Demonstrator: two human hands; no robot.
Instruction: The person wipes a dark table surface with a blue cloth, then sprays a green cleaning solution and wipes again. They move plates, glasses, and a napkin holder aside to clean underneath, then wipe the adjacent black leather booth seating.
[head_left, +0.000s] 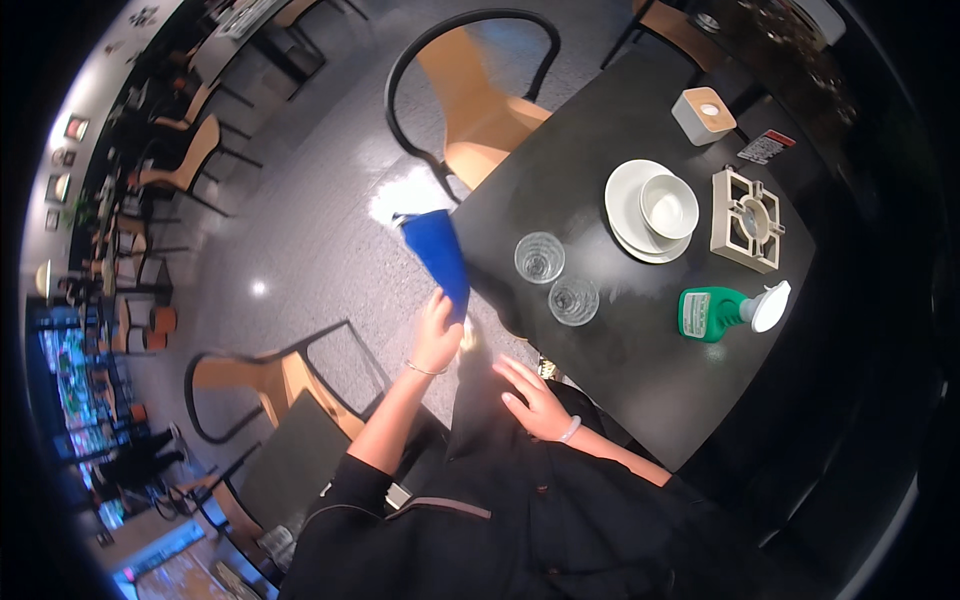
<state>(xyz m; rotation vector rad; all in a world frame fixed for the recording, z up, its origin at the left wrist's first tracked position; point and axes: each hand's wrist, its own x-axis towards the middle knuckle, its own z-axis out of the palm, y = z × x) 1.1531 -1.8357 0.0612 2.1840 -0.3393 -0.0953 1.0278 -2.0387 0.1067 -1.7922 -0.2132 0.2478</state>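
My left hand (437, 330) grips one end of a blue cloth (439, 251), which stretches out beyond the fingers beside the corner of the dark table (637, 382). Close to my lap, my right hand (534, 401) holds nothing, its fingers apart. Two clear drinking glasses (539, 257) (574, 301) stand near the table's left edge. Beyond them, white plates (625, 196) are stacked with a white bowl (669, 206) on top. A green spray bottle (705, 313) with a white head lies towards the right side of the table.
A beige square burner stand (747, 219), a tissue box with a wooden lid (703, 115) and a small printed card (766, 147) are at the table's far right. Wooden chairs with black frames (472, 90) (277, 382) stand beside the tables. A dark bench runs along the right.
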